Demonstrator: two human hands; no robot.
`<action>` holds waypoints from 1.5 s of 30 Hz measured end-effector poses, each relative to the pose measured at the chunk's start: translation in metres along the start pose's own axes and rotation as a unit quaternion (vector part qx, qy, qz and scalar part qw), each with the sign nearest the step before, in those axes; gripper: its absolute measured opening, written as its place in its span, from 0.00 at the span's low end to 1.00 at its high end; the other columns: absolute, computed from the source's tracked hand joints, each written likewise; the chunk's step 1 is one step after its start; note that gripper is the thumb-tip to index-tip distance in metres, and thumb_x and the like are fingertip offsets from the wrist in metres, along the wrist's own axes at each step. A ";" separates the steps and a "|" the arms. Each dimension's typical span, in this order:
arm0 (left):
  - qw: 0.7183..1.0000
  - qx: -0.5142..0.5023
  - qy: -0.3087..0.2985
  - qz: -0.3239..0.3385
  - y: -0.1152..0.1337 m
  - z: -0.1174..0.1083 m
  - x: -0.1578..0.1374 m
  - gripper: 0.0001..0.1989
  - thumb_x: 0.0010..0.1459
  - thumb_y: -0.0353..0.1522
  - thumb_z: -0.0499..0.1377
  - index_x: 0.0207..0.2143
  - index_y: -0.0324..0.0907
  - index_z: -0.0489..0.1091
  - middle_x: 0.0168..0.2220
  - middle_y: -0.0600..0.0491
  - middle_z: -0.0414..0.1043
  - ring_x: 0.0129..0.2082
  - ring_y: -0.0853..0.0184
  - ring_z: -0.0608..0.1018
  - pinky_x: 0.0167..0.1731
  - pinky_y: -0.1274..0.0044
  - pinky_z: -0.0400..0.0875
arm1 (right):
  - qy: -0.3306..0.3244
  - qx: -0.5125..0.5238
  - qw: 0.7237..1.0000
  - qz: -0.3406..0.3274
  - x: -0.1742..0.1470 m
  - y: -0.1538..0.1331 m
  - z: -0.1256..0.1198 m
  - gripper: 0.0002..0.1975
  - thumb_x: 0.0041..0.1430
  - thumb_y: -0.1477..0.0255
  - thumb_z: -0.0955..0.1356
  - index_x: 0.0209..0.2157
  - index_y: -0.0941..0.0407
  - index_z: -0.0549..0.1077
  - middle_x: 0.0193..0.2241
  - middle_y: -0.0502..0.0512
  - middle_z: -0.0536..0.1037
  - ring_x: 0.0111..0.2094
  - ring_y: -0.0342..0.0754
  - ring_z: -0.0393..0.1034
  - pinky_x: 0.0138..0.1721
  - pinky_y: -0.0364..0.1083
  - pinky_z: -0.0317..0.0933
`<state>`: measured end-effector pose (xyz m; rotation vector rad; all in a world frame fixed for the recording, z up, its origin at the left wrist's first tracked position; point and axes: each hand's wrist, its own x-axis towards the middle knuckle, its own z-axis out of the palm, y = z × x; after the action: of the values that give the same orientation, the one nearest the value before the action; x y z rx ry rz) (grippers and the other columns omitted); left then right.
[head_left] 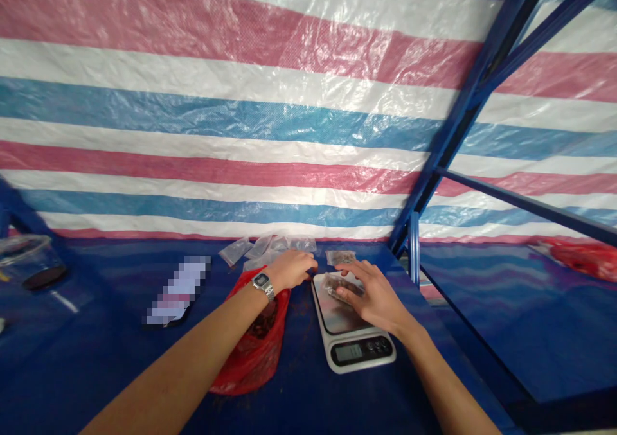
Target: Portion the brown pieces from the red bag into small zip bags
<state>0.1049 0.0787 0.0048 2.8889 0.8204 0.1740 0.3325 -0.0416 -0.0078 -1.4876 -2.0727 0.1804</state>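
Clear packet [331,286] on scale [336,320], partly hidden by loosely spread right hand [372,295]; left hand [292,269] curled, cannot tell if pinching anything

A scale [340,322] sits on the table [96,358], with a little bag [330,286] on it. Another little bag [340,256] lies behind the scale. A sack [258,371] is left of the scale, and a phone [178,293] is left of that. More bags [260,247] lie behind the sack. A tub [26,261] is far left.
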 end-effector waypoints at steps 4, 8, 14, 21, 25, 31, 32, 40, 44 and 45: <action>1.000 -0.023 0.000 -0.003 0.001 -0.001 -0.003 0.10 0.58 0.22 0.62 0.34 0.46 0.80 0.39 0.50 0.81 0.43 0.59 0.81 0.47 0.72 0.70 | 0.007 0.001 1.000 -0.002 -0.001 0.002 0.001 0.20 0.66 0.60 0.70 0.57 0.48 0.74 0.55 0.57 0.79 0.57 0.59 0.72 0.63 0.61 0.57; 0.997 -0.067 0.032 -0.023 0.001 -0.010 -0.006 0.10 0.61 0.24 0.60 0.34 0.44 0.81 0.39 0.48 0.82 0.43 0.59 0.81 0.49 0.71 0.70 | -0.004 0.009 1.000 0.005 -0.001 -0.001 -0.002 0.19 0.68 0.60 0.69 0.58 0.47 0.73 0.52 0.57 0.80 0.54 0.59 0.72 0.59 0.60 0.59; 0.981 -0.184 0.050 -0.026 0.009 -0.020 -0.005 0.08 0.63 0.29 0.62 0.39 0.42 0.82 0.41 0.51 0.85 0.41 0.63 0.83 0.42 0.78 0.71 | -0.024 0.001 1.000 0.009 0.000 -0.008 -0.003 0.19 0.65 0.63 0.71 0.56 0.48 0.74 0.48 0.57 0.80 0.49 0.59 0.73 0.54 0.59 0.63; 0.961 -0.264 0.061 -0.055 0.020 -0.003 -0.004 0.10 0.65 0.29 0.61 0.40 0.40 0.83 0.41 0.49 0.86 0.40 0.63 0.84 0.42 0.78 0.73 | 0.012 0.070 0.997 0.029 0.002 0.001 0.009 0.16 0.67 0.64 0.68 0.54 0.51 0.75 0.51 0.60 0.81 0.50 0.58 0.75 0.55 0.57 0.66; 0.955 -0.279 0.078 -0.062 0.028 -0.001 -0.005 0.12 0.66 0.28 0.59 0.44 0.41 0.83 0.45 0.49 0.85 0.42 0.64 0.84 0.44 0.79 0.74 | 0.027 0.100 0.994 0.041 0.002 0.005 0.012 0.18 0.66 0.63 0.68 0.56 0.51 0.74 0.52 0.59 0.81 0.50 0.56 0.76 0.54 0.55 0.67; 0.957 -0.248 0.122 -0.092 0.037 -0.027 -0.021 0.18 0.69 0.27 0.53 0.51 0.44 0.80 0.51 0.49 0.83 0.49 0.63 0.81 0.53 0.74 0.73 | 0.002 0.051 0.999 0.006 0.002 0.003 -0.003 0.13 0.66 0.66 0.68 0.50 0.50 0.77 0.44 0.55 0.83 0.44 0.55 0.77 0.50 0.54 0.66; 0.957 -0.232 0.134 -0.109 0.038 -0.033 -0.032 0.18 0.69 0.28 0.52 0.51 0.43 0.80 0.51 0.46 0.82 0.51 0.60 0.80 0.55 0.71 0.72 | -0.009 0.036 0.999 -0.003 0.002 0.002 -0.006 0.12 0.66 0.66 0.69 0.49 0.49 0.78 0.44 0.54 0.83 0.45 0.55 0.77 0.50 0.54 0.65; 0.880 0.049 0.174 -0.440 0.077 -0.005 -0.202 0.21 0.67 0.30 0.50 0.57 0.46 0.75 0.64 0.37 0.67 0.52 0.43 0.79 0.43 0.57 0.78 | 0.050 -0.002 0.998 -0.040 -0.003 -0.004 -0.009 0.15 0.69 0.61 0.68 0.54 0.48 0.76 0.51 0.57 0.80 0.52 0.58 0.73 0.53 0.58 0.63; 0.840 -0.057 0.166 -0.514 0.090 0.036 -0.220 0.22 0.69 0.37 0.49 0.62 0.45 0.69 0.51 0.39 0.75 0.38 0.53 0.84 0.36 0.64 0.80 | 0.030 0.025 0.997 -0.073 0.017 -0.037 0.005 0.13 0.71 0.64 0.66 0.53 0.49 0.77 0.51 0.57 0.80 0.54 0.57 0.72 0.57 0.57 0.62; 0.828 -0.099 0.197 -0.516 0.088 0.039 -0.215 0.23 0.69 0.39 0.49 0.62 0.43 0.68 0.48 0.41 0.75 0.38 0.54 0.84 0.39 0.64 0.80 | 0.007 0.026 0.996 -0.088 0.027 -0.049 0.011 0.14 0.71 0.64 0.66 0.54 0.49 0.76 0.53 0.57 0.80 0.55 0.57 0.72 0.60 0.58 0.60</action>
<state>-0.0261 -0.1134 -0.0359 1.8487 2.1163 0.6669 0.2808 -0.0328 0.0142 -1.2657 -2.1576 0.1526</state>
